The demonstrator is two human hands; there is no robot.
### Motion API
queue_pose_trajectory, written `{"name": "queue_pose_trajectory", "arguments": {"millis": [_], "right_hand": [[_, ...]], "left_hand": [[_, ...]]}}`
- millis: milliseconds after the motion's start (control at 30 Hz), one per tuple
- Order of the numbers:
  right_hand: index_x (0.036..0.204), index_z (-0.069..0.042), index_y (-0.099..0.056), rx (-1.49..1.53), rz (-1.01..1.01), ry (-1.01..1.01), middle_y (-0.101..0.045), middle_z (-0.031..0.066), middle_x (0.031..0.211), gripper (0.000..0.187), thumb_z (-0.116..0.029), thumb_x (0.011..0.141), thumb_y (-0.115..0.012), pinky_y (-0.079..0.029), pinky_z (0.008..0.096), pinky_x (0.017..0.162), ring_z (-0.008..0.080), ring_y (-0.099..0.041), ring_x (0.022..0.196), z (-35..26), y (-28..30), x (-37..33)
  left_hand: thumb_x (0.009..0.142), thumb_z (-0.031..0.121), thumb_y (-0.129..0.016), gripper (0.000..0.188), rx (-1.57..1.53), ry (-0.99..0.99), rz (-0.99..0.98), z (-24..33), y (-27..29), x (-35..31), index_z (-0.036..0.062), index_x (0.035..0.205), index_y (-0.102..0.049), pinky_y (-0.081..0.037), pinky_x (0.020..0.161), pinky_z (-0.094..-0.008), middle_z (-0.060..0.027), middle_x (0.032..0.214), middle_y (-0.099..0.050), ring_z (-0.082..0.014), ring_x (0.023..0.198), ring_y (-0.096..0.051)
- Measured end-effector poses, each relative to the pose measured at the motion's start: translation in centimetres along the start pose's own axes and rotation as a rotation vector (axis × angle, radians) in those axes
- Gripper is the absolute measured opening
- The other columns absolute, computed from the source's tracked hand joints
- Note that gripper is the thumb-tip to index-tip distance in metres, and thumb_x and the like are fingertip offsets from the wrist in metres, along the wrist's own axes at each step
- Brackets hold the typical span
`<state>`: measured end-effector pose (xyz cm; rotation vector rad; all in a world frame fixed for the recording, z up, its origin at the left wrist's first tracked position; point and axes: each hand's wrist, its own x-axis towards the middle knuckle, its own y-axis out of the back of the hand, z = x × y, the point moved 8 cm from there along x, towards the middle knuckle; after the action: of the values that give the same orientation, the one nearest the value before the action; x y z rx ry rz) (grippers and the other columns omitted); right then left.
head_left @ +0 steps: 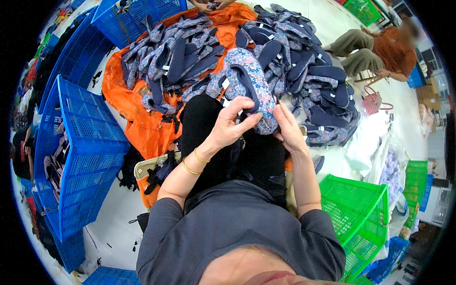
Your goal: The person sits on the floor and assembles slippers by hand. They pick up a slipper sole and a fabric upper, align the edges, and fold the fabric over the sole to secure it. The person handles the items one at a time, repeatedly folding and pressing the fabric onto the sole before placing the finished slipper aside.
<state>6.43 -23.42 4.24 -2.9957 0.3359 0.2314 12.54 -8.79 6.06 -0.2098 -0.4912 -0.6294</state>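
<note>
Above my lap I hold a floral fabric slipper [260,78] in blue, pink and white, with a dark lining, its rounded toe pointing away from me. My left hand [232,124] has thumb and forefinger closed on the slipper's opening at the near end. On the other side, my right hand [289,129] grips the slipper's near right edge, with some fingers hidden beneath it. Just beyond lie two heaps of similar slippers, a left heap [176,59] and a right heap [308,76], many showing dark soles and small white labels.
An orange sheet [142,135] lies under the left heap. Blue crates [90,161] stand on my left, a green crate [354,204] at my right. Another person [389,52] sits at the far right; a co-worker's hands [213,4] show at the top. A checked bag [373,102] rests on the floor.
</note>
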Motion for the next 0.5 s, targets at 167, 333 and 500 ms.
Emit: {"name": "queue_pose_trajectory", "arguments": {"millis": [167, 333, 500], "right_hand": [[0.124, 0.001, -0.057, -0.515, 0.077, 0.437, -0.059, 0.0076, 0.091, 0.034, -0.018, 0.095, -0.058, -0.043, 0.0292, 0.074, 0.0177, -0.054, 0.082, -5.0, 0.9, -0.6], [0.109, -0.001, -0.06, -0.655, -0.024, 0.566, -0.06, 0.0112, 0.088, 0.03, -0.014, 0.084, -0.07, -0.048, 0.0315, 0.065, 0.0228, -0.059, 0.074, -6.6, -2.3, -1.7], [0.104, -0.002, -0.061, -0.716, -0.08, 0.638, -0.06, 0.0103, 0.084, 0.028, -0.014, 0.082, -0.073, -0.048, 0.0315, 0.059, 0.023, -0.059, 0.066, -7.6, -3.5, -1.6]], "left_hand": [[0.089, 0.009, -0.066, 0.021, -0.121, 0.199, -0.003, -1.3, 0.9, -0.7, 0.0002, 0.106, -0.059, -0.041, 0.061, -0.0181, -0.0006, 0.094, -0.054, -0.0039, 0.076, -0.051], [0.09, 0.008, -0.065, 0.02, -0.099, 0.097, -0.038, -0.4, 0.6, -0.6, 0.0007, 0.108, -0.06, -0.043, 0.063, -0.0186, -0.0011, 0.097, -0.054, -0.0052, 0.076, -0.052], [0.089, 0.009, -0.065, 0.023, -0.1, 0.127, -0.046, 0.2, 0.6, -0.9, 0.0, 0.109, -0.06, -0.046, 0.071, -0.0236, -0.0038, 0.098, -0.056, -0.0098, 0.084, -0.054]]}}
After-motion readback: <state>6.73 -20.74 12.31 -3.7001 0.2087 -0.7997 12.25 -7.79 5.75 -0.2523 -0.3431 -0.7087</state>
